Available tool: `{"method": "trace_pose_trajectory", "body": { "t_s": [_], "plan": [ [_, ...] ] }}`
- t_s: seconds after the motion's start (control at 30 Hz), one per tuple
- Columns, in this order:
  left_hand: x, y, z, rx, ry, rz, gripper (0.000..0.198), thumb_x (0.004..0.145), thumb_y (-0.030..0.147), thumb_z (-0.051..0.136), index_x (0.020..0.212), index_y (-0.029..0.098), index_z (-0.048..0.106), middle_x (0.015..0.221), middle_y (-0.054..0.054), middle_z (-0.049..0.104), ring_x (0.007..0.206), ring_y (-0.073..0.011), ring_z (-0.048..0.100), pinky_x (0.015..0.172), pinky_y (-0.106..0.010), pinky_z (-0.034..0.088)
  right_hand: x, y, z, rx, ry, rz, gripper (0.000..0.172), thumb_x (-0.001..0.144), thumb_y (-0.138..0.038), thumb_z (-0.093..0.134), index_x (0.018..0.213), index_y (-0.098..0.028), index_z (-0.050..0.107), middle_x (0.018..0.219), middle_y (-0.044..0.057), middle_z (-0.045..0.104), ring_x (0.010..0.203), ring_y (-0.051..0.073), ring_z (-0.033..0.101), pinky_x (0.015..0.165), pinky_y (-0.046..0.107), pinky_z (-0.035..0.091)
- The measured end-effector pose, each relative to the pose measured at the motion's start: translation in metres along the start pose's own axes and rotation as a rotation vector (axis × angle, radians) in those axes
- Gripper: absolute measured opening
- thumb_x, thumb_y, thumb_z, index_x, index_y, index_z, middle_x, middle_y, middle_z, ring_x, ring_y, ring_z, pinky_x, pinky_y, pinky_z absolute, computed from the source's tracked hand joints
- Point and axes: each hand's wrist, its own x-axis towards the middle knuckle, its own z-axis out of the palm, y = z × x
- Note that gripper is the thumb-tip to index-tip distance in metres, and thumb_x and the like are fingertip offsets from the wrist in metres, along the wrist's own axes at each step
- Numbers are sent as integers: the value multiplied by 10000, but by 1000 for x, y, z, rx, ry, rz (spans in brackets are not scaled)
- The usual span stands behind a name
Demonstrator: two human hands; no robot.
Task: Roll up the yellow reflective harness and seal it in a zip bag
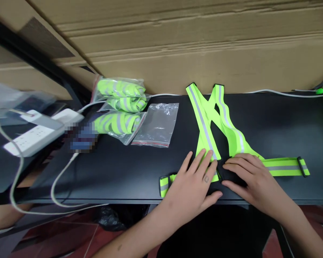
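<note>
A neon-yellow reflective vest [204, 123] made of straps with grey stripes lies spread on the black table. Its two shoulder straps cross near the back, and the waist strap runs left and right with black buckles at its ends. My left hand [195, 179] rests flat on the lower left part of the vest, fingers spread, and holds nothing. Over the lower right part lies my right hand [249, 175], fingers stretched out and slightly bent, palm down on the strap. The strap under both hands is partly hidden.
Left of the vest lies an empty clear zip bag [157, 125]. Beyond it are several bagged rolled vests [121, 89]. A white power strip [43, 132], cables and a blurred-out phone [83, 138] sit at the left. Cardboard [191, 61] stands along the back edge.
</note>
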Motion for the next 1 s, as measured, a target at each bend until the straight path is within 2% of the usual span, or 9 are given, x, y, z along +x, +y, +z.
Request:
{"method": "trace_pose_trajectory", "body": {
  "t_s": [0.07,0.13,0.23,0.4,0.6,0.77,0.87,0.93,1.0],
  "plan": [
    [-2,-1,1,5,-5,1,704,1019,596,346,1512,97,406,1631,-154,318,1529,-341,251,1216,-555,272,-1,-1,-1,-3,23,5,331,955,-342,629,1241,-182,577,1161,122,662,1112,274,591,951,483,511],
    [0,0,1,-2,-17,-11,721,1021,607,322,1534,104,373,1636,-146,308,1534,-339,234,1220,-556,256,-2,-1,-3,-43,129,12,407,949,-346,631,1294,-147,549,1245,183,612,1175,303,576,953,495,521],
    [3,1,1,-31,-35,-24,748,1015,624,317,1563,115,319,1639,-152,300,1536,-350,220,1220,-568,238,-2,3,-6,-126,207,48,561,965,-362,588,1445,-116,436,1459,243,490,1376,359,457,1043,552,479],
    [6,2,7,-73,-29,-19,745,1009,645,306,1579,166,294,1653,-142,274,1543,-365,190,1219,-602,197,0,18,-3,-179,-64,152,756,1017,-505,415,1608,-103,166,1587,198,393,1487,299,352,1156,521,407],
    [5,0,10,-93,-26,-9,747,1000,651,333,1581,182,293,1660,-130,261,1544,-369,182,1226,-614,174,10,34,-5,-199,-241,159,1035,861,-806,431,1614,-144,178,1653,149,234,1531,347,205,1212,589,261],
    [6,1,8,-97,-27,-24,737,1006,643,318,1575,174,308,1652,-143,276,1542,-372,189,1217,-632,202,31,45,-10,-163,-298,267,946,911,-783,319,1594,-132,257,1649,145,251,1534,366,184,1200,652,211],
    [6,5,8,-97,-15,-50,723,1015,631,288,1565,164,333,1644,-151,295,1540,-387,183,1205,-657,209,26,43,-27,-91,-129,332,797,981,-673,265,1539,-118,386,1595,165,392,1516,341,270,1193,608,270],
    [6,9,9,-95,18,-69,731,1014,628,297,1554,138,352,1647,-160,283,1544,-403,139,1207,-653,207,12,36,-43,-91,122,450,683,996,-603,313,1469,-145,491,1504,161,519,1452,323,403,1164,546,347],
    [8,15,9,-91,77,-85,738,1016,610,321,1552,103,345,1656,-179,248,1550,-405,88,1220,-625,200,-9,28,-57,-201,396,693,612,943,-608,421,1325,-176,628,1293,163,664,1218,333,611,1045,523,462]
  ]
}}
